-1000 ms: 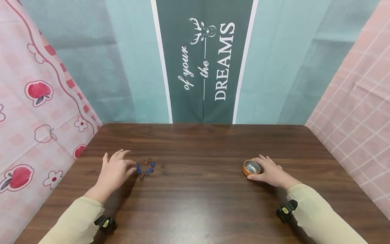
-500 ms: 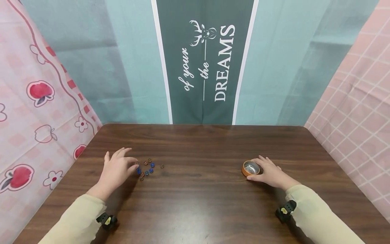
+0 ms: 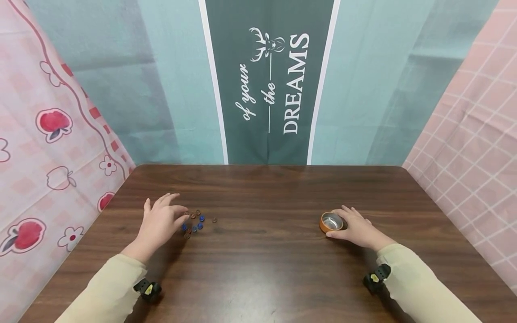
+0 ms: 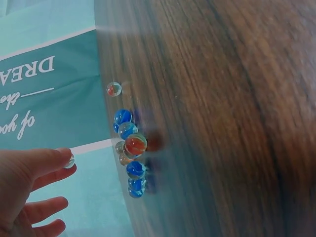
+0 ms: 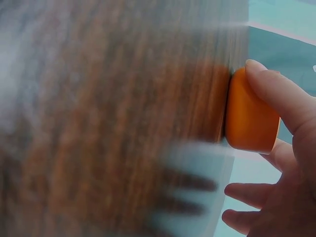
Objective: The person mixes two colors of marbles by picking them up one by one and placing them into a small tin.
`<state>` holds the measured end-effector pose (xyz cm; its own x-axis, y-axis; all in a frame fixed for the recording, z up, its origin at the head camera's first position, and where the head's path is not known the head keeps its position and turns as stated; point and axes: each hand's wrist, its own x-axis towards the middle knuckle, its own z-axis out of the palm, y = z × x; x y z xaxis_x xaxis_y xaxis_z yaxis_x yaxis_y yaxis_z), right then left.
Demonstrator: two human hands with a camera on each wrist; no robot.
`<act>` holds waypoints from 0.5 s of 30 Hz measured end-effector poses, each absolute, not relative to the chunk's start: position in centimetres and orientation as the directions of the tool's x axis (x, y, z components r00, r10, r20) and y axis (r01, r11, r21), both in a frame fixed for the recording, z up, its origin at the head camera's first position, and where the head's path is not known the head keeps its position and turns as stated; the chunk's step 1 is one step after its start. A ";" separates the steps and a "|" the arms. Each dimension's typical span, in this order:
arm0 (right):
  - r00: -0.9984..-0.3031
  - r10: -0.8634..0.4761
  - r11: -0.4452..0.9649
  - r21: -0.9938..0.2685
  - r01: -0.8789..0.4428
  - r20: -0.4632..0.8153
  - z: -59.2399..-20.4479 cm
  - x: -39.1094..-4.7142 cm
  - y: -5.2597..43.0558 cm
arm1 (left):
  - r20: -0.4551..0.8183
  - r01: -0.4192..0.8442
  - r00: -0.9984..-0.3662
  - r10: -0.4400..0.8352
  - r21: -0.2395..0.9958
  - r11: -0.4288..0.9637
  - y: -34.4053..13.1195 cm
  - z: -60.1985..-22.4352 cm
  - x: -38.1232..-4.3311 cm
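My left hand (image 3: pixel 158 224) is raised beside a loose group of glass marbles on the brown table, at left in the head view. Between its thumb and index finger it pinches a clear marble (image 4: pixel 72 161); the other fingers are spread. In the left wrist view the group holds several blue marbles (image 4: pixel 136 169) and a red-orange marble (image 4: pixel 135 144), with one marble (image 4: pixel 114 89) lying apart. At right, my right hand (image 3: pixel 357 229) grips a small round orange bowl (image 5: pixel 252 118) by its side, thumb near, fingers behind. The bowl's silvery inside faces up and it stands on the table.
The dark wood-grain table (image 3: pixel 258 260) reaches back to a teal curtain (image 3: pixel 186 89) with white lettering. Patterned pink cloths hang at the left and right sides. A small black camera (image 3: pixel 150 289) is strapped to each wrist.
My left hand has moved slightly right and away over the marbles, with the pinched marble in its fingertips. The right hand and the bowl stay nearly still.
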<state>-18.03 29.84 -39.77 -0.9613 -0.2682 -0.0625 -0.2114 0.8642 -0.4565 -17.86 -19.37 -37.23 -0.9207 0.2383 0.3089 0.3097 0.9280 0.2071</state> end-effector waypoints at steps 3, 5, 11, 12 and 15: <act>-0.962 -0.266 0.864 -0.458 -0.208 -0.066 -39.7 -18.0 29.8 | 0.312 0.311 -0.920 0.239 0.206 0.928 -19.2 -37.2 -17.9; -0.961 -0.267 0.864 -0.459 -0.208 -0.066 -39.6 -18.0 29.8 | 0.314 0.311 -0.919 0.238 0.207 0.928 -19.1 -37.2 -17.9; -0.961 -0.268 0.864 -0.460 -0.205 -0.074 -39.3 -18.0 29.8 | 0.318 0.315 -0.918 0.239 0.215 0.924 -18.8 -37.1 -17.9; -0.960 -0.268 0.864 -0.460 -0.206 -0.075 -39.2 -18.0 29.8 | 0.318 0.315 -0.918 0.239 0.217 0.924 -18.8 -37.1 -17.9; -0.960 -0.271 0.863 -0.460 -0.211 -0.070 -39.0 -18.1 29.9 | 0.317 0.314 -0.919 0.236 0.221 0.924 -18.6 -37.0 -18.0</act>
